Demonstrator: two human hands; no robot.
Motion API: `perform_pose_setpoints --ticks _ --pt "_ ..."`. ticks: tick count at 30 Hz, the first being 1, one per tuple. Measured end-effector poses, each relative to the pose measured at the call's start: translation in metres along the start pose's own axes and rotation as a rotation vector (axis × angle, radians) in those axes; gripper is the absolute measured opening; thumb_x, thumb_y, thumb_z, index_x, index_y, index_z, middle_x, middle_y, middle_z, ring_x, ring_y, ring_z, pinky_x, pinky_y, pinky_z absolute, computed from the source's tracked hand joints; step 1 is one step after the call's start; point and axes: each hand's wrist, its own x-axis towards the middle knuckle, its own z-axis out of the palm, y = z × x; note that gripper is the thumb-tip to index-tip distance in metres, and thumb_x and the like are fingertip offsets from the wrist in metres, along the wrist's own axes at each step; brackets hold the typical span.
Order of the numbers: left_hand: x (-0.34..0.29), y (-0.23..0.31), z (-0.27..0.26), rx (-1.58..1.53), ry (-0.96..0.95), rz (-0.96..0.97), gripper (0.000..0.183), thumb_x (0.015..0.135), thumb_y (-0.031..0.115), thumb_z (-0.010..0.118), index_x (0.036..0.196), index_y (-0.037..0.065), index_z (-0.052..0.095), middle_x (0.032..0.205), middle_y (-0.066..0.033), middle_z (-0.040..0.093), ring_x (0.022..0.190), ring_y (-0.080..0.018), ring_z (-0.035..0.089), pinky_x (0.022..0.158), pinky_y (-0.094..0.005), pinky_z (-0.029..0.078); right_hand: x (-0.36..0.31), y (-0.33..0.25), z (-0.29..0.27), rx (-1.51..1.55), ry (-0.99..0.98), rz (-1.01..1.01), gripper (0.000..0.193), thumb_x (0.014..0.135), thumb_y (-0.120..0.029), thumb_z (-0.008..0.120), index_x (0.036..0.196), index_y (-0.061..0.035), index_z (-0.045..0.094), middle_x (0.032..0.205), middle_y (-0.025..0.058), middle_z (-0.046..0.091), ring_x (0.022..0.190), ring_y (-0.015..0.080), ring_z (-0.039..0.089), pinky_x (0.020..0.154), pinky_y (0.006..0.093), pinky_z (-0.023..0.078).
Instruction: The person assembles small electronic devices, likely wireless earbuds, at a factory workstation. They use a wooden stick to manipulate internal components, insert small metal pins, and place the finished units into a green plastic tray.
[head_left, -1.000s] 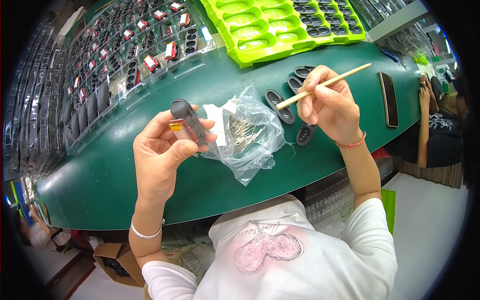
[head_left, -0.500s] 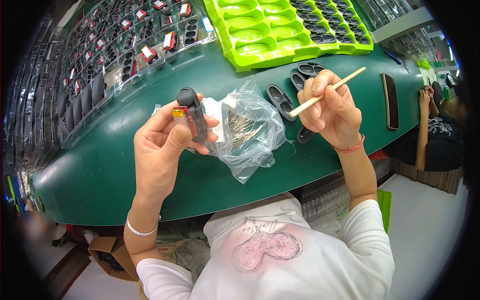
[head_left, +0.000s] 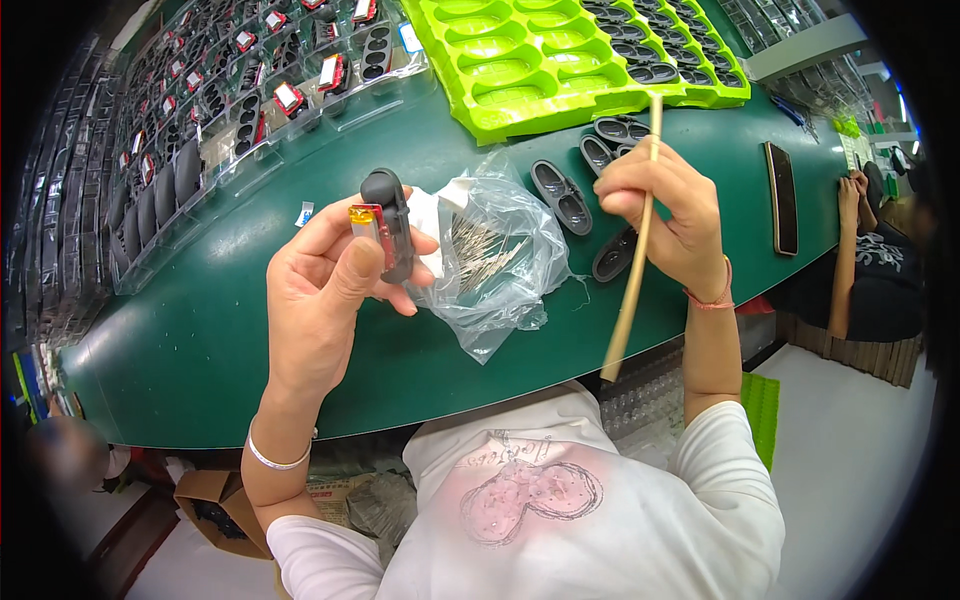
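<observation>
Ahead of you a lime-green moulded tray (head_left: 560,60) sits beside clear trays (head_left: 200,130) of dark parts; a crumpled plastic bag (head_left: 500,260) perhaps holds pins.

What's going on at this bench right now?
A person sits at a green table. The left hand holds up a small dark oval housing with a yellow-and-red part at its side. The right hand grips a thin wooden stick, pointing nearly straight down. Between the hands lies a clear plastic bag of small metal pieces. More dark shells lie beside a lime-green tray.
</observation>
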Motion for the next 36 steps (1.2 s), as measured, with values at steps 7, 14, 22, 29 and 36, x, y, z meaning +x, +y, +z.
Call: perform_pose_setpoints --ticks 7,14,22,29,36 --pt "-0.002 0.0 0.001 -0.014 0.039 0.012 0.065 0.087 0.044 0.064 0.122 -0.008 0.05 0.096 -0.016 0.065 0.08 -0.0201 0.069 0.057 -0.0233 0.057 -0.005 -0.022 0.01 -0.327 -0.16 0.018 0.025 0.067 -0.017 0.078 0.081 -0.007 0.061 0.075 0.0046 0.054 0.074 0.0236 0.054 0.06 0.0339 0.046" --pt "-0.004 0.0 0.0 -0.021 0.029 0.018 0.062 0.086 0.043 0.066 0.121 -0.006 0.052 0.096 -0.015 0.065 0.079 -0.0207 0.069 0.059 -0.0248 0.054 -0.002 -0.018 0.009 -0.434 -0.236 0.011 0.019 0.072 -0.012 0.073 0.085 -0.0057 0.059 0.075 0.0073 0.052 0.074 0.0246 0.054 0.06 0.0336 0.045" --pt "-0.007 0.0 0.002 -0.193 -0.108 0.059 0.063 0.076 0.044 0.076 0.114 -0.002 0.055 0.116 -0.0213 0.057 0.082 -0.0261 0.068 0.054 -0.0275 0.055 0.02 -0.05 0.023 1.1 -0.088 0.509 0.016 0.089 -0.012 0.066 0.097 -0.0015 0.058 0.077 -0.0004 0.056 0.063 0.0067 0.052 0.055 0.0217 0.042" --pt "-0.006 0.0 0.001 -0.391 -0.23 0.015 0.06 0.069 0.042 0.082 0.106 0.002 0.057 0.119 -0.02 0.051 0.085 -0.0255 0.066 0.051 -0.0261 0.054 0.027 -0.052 0.063 1.388 -0.151 0.529 0.016 0.092 -0.014 0.063 0.101 -0.0019 0.058 0.081 0.0011 0.058 0.065 0.0068 0.054 0.056 0.0201 0.042" --pt "-0.007 0.003 0.003 0.018 -0.199 0.343 0.047 0.064 0.016 0.087 0.103 0.002 0.066 0.11 -0.013 0.054 0.088 -0.0199 0.062 0.06 -0.0271 0.054 0.032 -0.054 0.064 1.149 -0.167 0.487 0.021 0.093 -0.014 0.062 0.108 0.0004 0.059 0.089 0.004 0.062 0.073 0.0079 0.059 0.065 0.0221 0.049"
